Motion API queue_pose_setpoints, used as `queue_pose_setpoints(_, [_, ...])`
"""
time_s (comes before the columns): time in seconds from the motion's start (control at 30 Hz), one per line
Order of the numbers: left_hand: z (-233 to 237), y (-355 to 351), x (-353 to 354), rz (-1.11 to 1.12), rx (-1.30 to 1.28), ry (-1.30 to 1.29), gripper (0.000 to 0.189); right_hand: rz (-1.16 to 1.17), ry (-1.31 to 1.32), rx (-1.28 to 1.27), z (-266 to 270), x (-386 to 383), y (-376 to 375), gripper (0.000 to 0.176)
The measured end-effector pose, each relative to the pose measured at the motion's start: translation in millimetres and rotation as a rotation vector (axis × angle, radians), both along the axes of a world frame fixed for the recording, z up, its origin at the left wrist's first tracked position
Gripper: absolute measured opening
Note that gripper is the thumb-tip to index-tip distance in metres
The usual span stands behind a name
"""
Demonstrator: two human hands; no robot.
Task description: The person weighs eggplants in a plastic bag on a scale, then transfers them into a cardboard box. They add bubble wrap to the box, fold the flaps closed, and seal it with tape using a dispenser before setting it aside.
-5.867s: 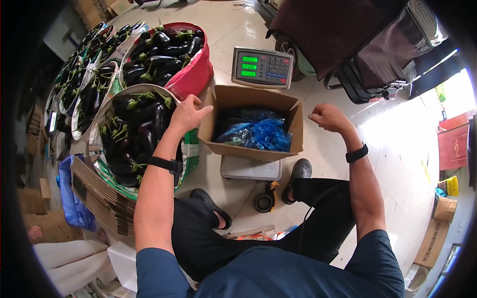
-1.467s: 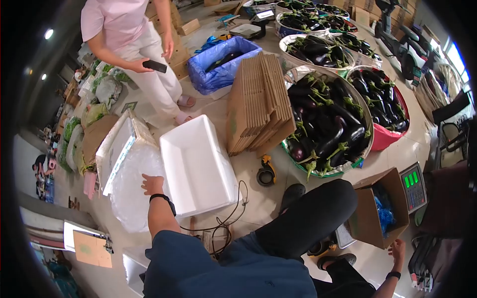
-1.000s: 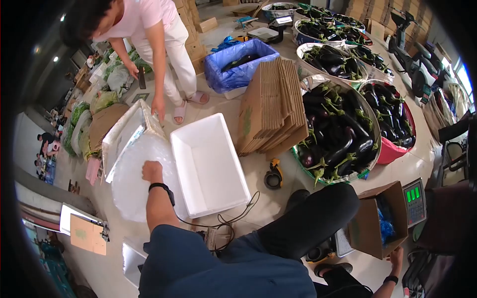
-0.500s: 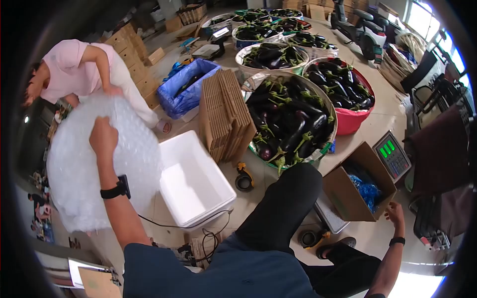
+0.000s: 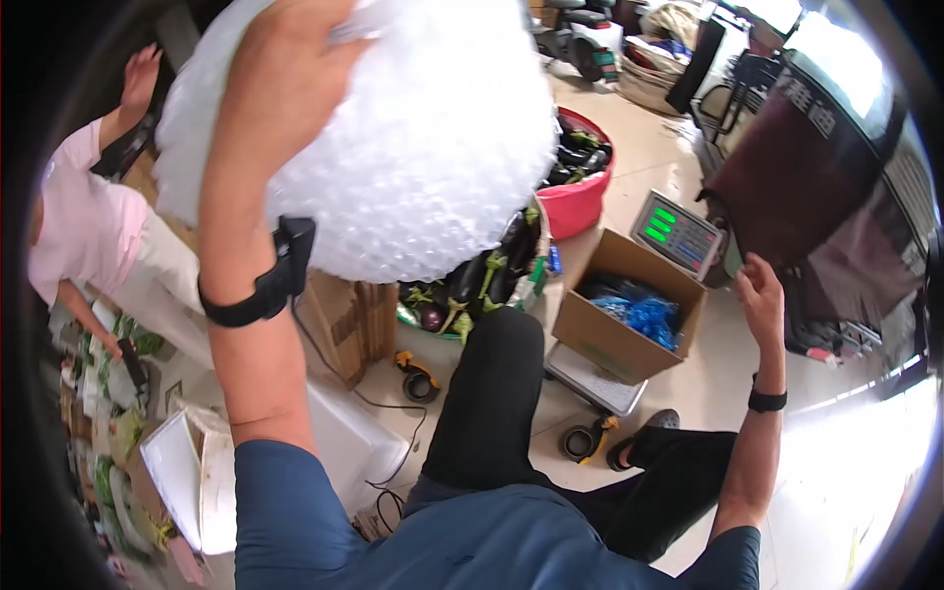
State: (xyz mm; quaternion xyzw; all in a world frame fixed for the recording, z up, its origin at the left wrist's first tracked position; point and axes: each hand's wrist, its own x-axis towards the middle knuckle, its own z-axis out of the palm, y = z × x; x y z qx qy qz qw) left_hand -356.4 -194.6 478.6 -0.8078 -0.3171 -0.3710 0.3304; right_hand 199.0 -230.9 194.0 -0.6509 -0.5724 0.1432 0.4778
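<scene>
My left hand (image 5: 295,84) is raised at the top and closed on a large bundle of bubble wrap (image 5: 433,138). The bundle hangs in front of the eggplant baskets and hides much of them. My right hand (image 5: 762,295) is held up to the right of an open cardboard box (image 5: 615,339), apart from it. Its fingers are loosely bent and nothing shows in them. Blue plastic (image 5: 634,313) lies inside the box, which stands on a scale platform (image 5: 600,382). Behind the box is the scale's lit display unit (image 5: 677,234).
Two tape dispensers (image 5: 418,383) (image 5: 582,441) lie on the floor near my legs. Folded cardboard (image 5: 339,324) and a white foam box (image 5: 359,433) stand at left, with a cable beside them. A person in pink (image 5: 98,236) stands at far left. A red basket (image 5: 580,202) holds eggplants.
My left hand has lifted the bubble wrap up and to the right, across the baskets. The other person's hands are off it. My view has turned, and my right hand is higher.
</scene>
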Motion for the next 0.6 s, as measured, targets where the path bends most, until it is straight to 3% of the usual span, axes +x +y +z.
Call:
queue_pose_setpoints(0.13, [-21.7, 37.3, 117.8, -0.431, 0.096, -0.020, 0.012, -0.034, -0.008, 0.327, 73.1, -64.0, -50.6, 0.066])
queue_pose_setpoints(0.17, [-26.2, 36.7, 140.5, -0.382, 0.056, 0.041, 0.011, -0.059, -0.020, 0.322, 85.0, -72.0, -61.8, 0.066])
queue_pose_setpoints(0.23, [-38.0, 40.5, 189.8, -0.577, 0.136, 0.049, 0.010, -0.127, -0.281, 0.601, 103.5, -80.7, -80.8, 0.082])
queue_pose_setpoints(0.27, [-42.8, 38.5, 213.5, -0.661, 0.163, 0.043, 0.011, -0.153, -0.295, 0.592, 111.4, -83.3, -89.6, 0.082])
queue_pose_setpoints(0.33, [-59.8, 38.7, 257.4, -0.660, 0.212, 0.106, 0.005, -0.272, -0.640, 0.712, 125.8, -83.5, -102.3, 0.094])
queue_pose_setpoints(0.5, [-99.8, 14.3, 358.8, -0.927, 0.160, 0.214, 0.009, -0.442, -0.952, 0.586, 152.5, -52.2, -119.6, 0.107])
queue_pose_setpoints(0.57, [-111.7, -0.5, 382.6, -0.976, 0.148, 0.277, 0.014, -0.348, -0.992, 0.307, 157.1, -33.9, -130.0, 0.111])
queue_pose_setpoints(0.6, [-116.5, -4.8, 394.1, -1.002, 0.147, 0.270, 0.014, -0.297, -0.840, 0.193, 150.5, -22.6, -133.3, 0.113])
